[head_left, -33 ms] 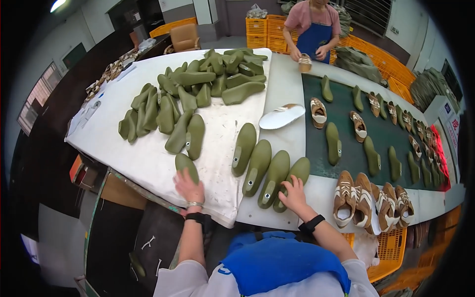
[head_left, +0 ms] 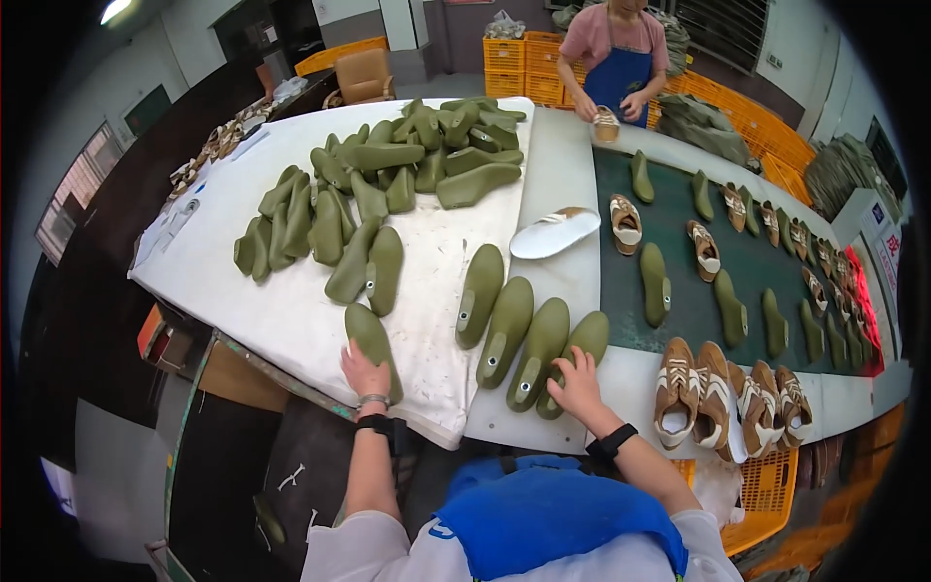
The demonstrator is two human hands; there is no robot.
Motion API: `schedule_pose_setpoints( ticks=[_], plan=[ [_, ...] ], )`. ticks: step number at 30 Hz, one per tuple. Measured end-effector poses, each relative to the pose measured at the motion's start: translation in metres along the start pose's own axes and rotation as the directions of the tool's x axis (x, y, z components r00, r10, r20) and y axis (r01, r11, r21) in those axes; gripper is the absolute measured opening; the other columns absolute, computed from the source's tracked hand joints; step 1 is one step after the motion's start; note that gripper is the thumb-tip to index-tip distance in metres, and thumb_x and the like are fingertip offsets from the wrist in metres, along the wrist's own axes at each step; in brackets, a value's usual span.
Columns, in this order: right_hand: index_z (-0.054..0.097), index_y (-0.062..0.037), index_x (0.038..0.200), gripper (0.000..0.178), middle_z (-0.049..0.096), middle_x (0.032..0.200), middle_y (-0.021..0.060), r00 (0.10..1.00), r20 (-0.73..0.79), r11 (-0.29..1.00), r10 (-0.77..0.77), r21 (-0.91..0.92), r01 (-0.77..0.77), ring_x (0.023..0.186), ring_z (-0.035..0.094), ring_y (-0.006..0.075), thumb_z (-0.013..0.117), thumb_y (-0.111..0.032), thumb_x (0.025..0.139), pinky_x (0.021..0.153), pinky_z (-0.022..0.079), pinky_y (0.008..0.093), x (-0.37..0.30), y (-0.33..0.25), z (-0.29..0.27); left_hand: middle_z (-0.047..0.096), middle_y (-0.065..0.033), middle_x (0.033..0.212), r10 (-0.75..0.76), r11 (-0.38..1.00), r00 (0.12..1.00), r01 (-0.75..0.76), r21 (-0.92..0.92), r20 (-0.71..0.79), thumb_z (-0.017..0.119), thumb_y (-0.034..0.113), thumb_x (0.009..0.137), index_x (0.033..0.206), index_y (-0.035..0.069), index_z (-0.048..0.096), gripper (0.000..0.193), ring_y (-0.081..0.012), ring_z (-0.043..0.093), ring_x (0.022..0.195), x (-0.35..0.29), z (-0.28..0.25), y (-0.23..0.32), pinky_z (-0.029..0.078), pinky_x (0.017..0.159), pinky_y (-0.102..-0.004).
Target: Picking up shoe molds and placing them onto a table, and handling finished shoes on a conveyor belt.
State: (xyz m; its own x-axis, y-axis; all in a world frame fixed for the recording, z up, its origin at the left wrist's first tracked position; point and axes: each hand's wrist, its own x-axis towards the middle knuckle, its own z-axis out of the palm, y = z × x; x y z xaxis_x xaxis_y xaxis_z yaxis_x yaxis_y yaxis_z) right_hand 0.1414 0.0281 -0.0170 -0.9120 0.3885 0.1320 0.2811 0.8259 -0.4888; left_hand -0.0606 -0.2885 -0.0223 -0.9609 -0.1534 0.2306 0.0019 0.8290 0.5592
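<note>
My left hand (head_left: 365,370) is closed round the heel end of a green shoe last (head_left: 367,335) lying on the white cloth near the table's front edge. My right hand (head_left: 577,383) has its curled fingers on the rightmost last (head_left: 590,335) of a short row. Beside it in that row lie another green last (head_left: 545,344), a second one (head_left: 509,325) and a third one (head_left: 480,291), side by side with toes pointing away from me. Part of the last under each hand is hidden by the fingers.
A pile of green lasts (head_left: 388,160) covers the far part of the cloth (head_left: 223,213). A white-soled shoe (head_left: 555,234) lies beyond the row. Brown shoes (head_left: 676,388) stand at right, by a green conveyor belt (head_left: 693,301) with lasts and shoes. Across the table a person (head_left: 621,58) handles a shoe.
My left hand has shifted slightly down and left, its spread fingers closing round the last's heel end. My right hand stays on its last. The other person's shoe moved slightly right.
</note>
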Motion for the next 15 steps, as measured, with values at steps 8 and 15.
schedule_pose_setpoints(
  ticks=[8,15],
  plan=[
    [0.055,-0.0105,0.11,0.041,0.035,0.131,0.0254,0.998,-0.002,0.998,-0.066,0.016,0.066,0.12,0.028,0.0499,0.063,-0.024,0.072,0.1,0.031,0.0502,-0.003,0.006,-0.004,0.053,-0.0197,0.117,-0.172,0.86,0.976,0.216,-0.463,0.136,0.062,0.007,0.07,0.123,0.0,0.04,0.058,-0.0291,0.053,0.106,-0.046,-0.003,-0.007,0.041,0.091,-0.0341],
    [0.045,-0.0104,0.123,0.056,0.031,0.131,0.0262,0.994,0.087,0.989,-0.072,0.133,0.06,0.12,0.025,0.0512,0.062,-0.018,0.07,0.101,0.028,0.0516,-0.007,0.013,-0.018,0.047,-0.0236,0.122,0.224,0.803,0.858,0.106,-0.586,0.462,0.064,0.006,0.07,0.122,0.006,0.044,0.055,-0.0348,0.051,0.108,-0.142,-0.003,0.051,0.042,0.092,-0.035]
  ],
)
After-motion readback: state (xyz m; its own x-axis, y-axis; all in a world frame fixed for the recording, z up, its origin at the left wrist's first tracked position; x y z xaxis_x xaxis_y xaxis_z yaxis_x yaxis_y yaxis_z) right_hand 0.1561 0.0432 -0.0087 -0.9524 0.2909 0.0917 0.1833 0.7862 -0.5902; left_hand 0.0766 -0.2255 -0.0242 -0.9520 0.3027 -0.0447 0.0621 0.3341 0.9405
